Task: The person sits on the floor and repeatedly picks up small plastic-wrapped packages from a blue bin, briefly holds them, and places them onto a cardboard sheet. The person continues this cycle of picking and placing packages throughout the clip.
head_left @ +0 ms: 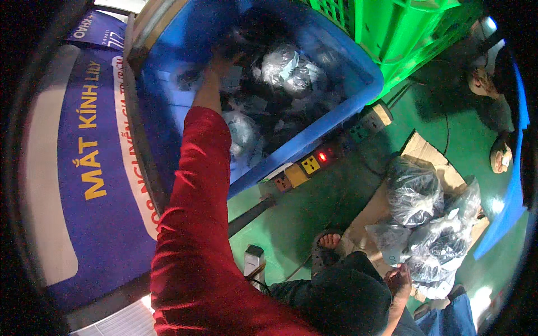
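My left arm, in a red sleeve, reaches into a large blue bin [311, 134]. My left hand [225, 60] is deep in shadow there, among clear plastic bags with dark contents; its fingers cannot be made out. Nearest to it, a shiny clear bag [288, 68] lies to its right, and another bag [242, 133] lies closer to me. Low on the right, my right hand [398, 284] is closed, thumb and fingers pinching the lower edge of a small clear plastic bag [388, 241] with a pale marked label. Several more filled bags [440, 246] are heaped beside it.
Flattened cardboard [428, 150] lies under the heaped bags on the green floor [260, 221]. Power strips [310, 164] with a red light run along the bin's near side. Green plastic crates [400, 36] stand behind. A printed purple banner [98, 140] hangs at left. Another person's hand [483, 83] shows far right.
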A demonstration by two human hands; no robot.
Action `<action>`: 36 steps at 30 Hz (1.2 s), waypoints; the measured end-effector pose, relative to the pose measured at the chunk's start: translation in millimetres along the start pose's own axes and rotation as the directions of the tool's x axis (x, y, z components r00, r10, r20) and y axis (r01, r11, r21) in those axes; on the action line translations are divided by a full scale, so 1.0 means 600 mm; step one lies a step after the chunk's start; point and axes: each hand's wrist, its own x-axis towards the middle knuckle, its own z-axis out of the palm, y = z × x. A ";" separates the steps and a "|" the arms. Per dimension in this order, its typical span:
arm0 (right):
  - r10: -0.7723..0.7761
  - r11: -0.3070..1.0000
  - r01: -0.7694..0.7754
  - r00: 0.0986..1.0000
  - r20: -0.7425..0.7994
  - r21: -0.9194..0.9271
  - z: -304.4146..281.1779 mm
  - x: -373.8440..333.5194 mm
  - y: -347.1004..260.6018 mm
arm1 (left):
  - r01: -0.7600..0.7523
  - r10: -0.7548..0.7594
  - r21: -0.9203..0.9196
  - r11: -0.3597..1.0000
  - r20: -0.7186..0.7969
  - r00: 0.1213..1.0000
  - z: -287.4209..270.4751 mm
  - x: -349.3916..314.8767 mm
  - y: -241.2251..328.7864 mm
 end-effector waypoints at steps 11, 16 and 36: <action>-0.063 0.909 0.083 0.996 0.061 -0.408 0.106 0.003 -0.042 | 0.052 0.009 -0.123 0.991 0.450 0.893 -0.065 0.006 0.015; -0.057 0.924 0.125 0.979 0.194 -0.361 0.154 0.011 -0.072 | 0.025 0.021 0.288 0.957 -0.157 0.987 -0.094 -0.051 0.046; -0.493 0.505 0.861 0.234 0.838 0.057 0.386 -0.112 -0.209 | -0.152 -0.309 -0.981 0.124 -0.184 0.933 -0.646 -0.290 0.369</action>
